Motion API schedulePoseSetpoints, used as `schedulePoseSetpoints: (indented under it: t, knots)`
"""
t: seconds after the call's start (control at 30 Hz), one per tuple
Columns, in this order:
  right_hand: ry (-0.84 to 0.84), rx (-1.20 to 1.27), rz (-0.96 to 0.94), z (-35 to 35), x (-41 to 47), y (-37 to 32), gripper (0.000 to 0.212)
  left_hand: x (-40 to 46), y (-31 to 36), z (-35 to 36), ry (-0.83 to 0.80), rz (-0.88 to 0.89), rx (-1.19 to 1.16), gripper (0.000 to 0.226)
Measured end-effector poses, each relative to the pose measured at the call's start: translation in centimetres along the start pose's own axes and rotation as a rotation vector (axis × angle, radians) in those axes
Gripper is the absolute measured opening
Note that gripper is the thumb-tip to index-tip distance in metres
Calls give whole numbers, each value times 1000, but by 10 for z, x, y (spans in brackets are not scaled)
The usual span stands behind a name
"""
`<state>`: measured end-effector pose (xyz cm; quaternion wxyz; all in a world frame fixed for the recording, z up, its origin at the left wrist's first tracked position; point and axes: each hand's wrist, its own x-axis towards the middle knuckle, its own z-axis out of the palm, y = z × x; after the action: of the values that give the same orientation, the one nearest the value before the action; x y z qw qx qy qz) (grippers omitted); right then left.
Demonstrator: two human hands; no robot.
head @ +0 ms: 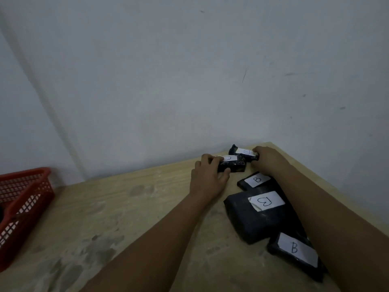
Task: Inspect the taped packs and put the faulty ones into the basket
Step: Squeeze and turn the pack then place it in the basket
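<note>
Head view: left hand (pixel 207 175) gripped one small taped pack (pixel 231 165), right hand (pixel 266 160) another (pixel 244 152), far desk (pixel 126 207) corner; probably light, slightly soft, slick tape, best pinched across short edges; basket (pixel 25 199) well left.

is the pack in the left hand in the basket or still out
Out. The left hand grips the small pack on the table, far from the red basket.

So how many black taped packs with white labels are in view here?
5. One gripped by the left hand, one by the right hand, and three lying on the wooden table: far, middle, nearest. Others may be hidden under the right arm.
</note>
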<state>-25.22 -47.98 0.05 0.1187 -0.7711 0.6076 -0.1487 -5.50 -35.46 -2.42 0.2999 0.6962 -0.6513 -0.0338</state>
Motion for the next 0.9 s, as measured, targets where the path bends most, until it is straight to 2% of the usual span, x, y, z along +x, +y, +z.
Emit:
schedulePoseSetpoints:
  t: [0.17, 0.27, 0.37, 0.47, 0.53, 0.6, 0.7, 0.9]
  knots:
    - [17, -58, 59, 5, 4, 4, 41, 2, -6, 2, 30, 19, -36, 42]
    - [93, -15, 61, -2, -3, 0, 43, 3, -11, -1, 36, 30, -55, 41]
    - [231, 13, -24, -10, -16, -12, 48, 0, -15, -11, 41, 6, -119, 37]
    - [274, 112, -168, -19, -38, -43, 54, -8, -24, -27, 76, -14, -242, 29]
    - [238, 182, -319, -21, -60, -71, 56, -20, -26, -44, 110, -36, -355, 28]
    - [189, 250, -438, -16, -84, -99, 56, -37, -25, -69, 151, -128, -491, 32]
    - [135, 431, -476, -1, -123, -139, 55, -72, -34, -105, 204, -301, -637, 35]
    - [-30, 770, -492, 34, -191, -201, 51, -143, -82, -159, 217, -399, -816, 26]
